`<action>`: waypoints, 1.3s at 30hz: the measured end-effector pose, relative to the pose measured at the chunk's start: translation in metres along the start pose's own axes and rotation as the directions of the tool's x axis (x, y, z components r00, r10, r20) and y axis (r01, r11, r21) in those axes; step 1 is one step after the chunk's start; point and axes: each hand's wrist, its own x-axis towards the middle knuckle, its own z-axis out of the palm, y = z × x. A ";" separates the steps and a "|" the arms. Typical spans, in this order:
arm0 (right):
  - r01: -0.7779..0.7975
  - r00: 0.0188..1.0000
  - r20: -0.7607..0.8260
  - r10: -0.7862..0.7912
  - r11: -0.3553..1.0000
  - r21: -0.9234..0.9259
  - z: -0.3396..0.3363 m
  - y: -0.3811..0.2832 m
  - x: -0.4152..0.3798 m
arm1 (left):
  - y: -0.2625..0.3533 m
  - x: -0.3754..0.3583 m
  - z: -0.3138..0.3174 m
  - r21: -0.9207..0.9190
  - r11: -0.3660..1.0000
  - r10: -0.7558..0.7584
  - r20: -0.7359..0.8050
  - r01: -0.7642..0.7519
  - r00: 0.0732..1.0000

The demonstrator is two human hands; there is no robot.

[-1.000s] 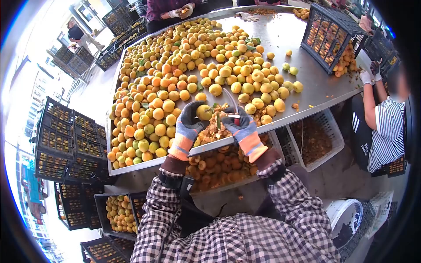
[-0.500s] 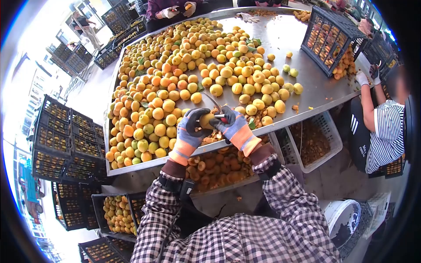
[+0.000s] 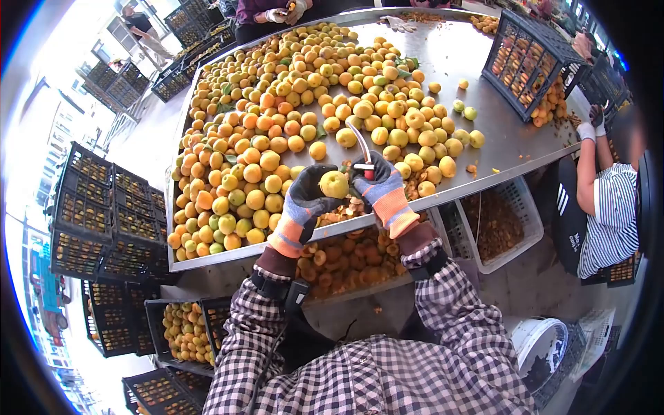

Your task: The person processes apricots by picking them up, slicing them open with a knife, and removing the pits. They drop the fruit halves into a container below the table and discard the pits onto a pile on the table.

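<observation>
My left hand (image 3: 302, 206), in a black, grey and orange glove, holds a yellow-green apricot (image 3: 334, 185) with its fingers around it. Beside it my right hand (image 3: 382, 190), in a matching glove, is wrapped round a red and white handle. From that handle a curved metal blade (image 3: 360, 142) points up and away, apart from the apricot. Both hands are above the near edge of the metal table (image 3: 443, 181). A large heap of orange and yellow apricots (image 3: 256, 159) lies just beyond and to the left.
Below the edge, a bin of apricot halves (image 3: 353, 259) and a grey crate of scraps (image 3: 498, 232). A black crate (image 3: 522, 66) tips fruit at the right, near a person in stripes (image 3: 609, 207). Stacked crates (image 3: 83, 207) stand left; another person's gloved hands (image 3: 287, 12) are at the far edge.
The curved blade has moved off the apricot and now points upward. My hands have parted slightly, and more of the apricot shows in my left hand.
</observation>
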 end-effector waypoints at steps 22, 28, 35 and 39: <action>0.363 0.924 0.316 -0.213 0.748 -0.556 -0.021 -0.007 -0.047 | 0.016 0.005 -0.012 0.279 0.957 0.082 0.004 -0.080 0.997; 0.372 0.919 0.305 -0.249 0.805 -0.462 -0.019 -0.001 -0.047 | 0.014 0.007 -0.019 0.412 0.898 0.139 0.063 -0.153 0.988; 0.349 0.931 0.301 -0.204 0.733 -0.583 -0.016 0.003 -0.049 | 0.018 0.005 -0.020 0.556 0.803 0.194 0.098 -0.215 0.976; 0.391 0.920 0.247 -0.304 0.745 -0.540 -0.004 0.008 -0.053 | 0.026 -0.004 0.002 0.300 0.954 -0.022 -0.024 0.028 0.999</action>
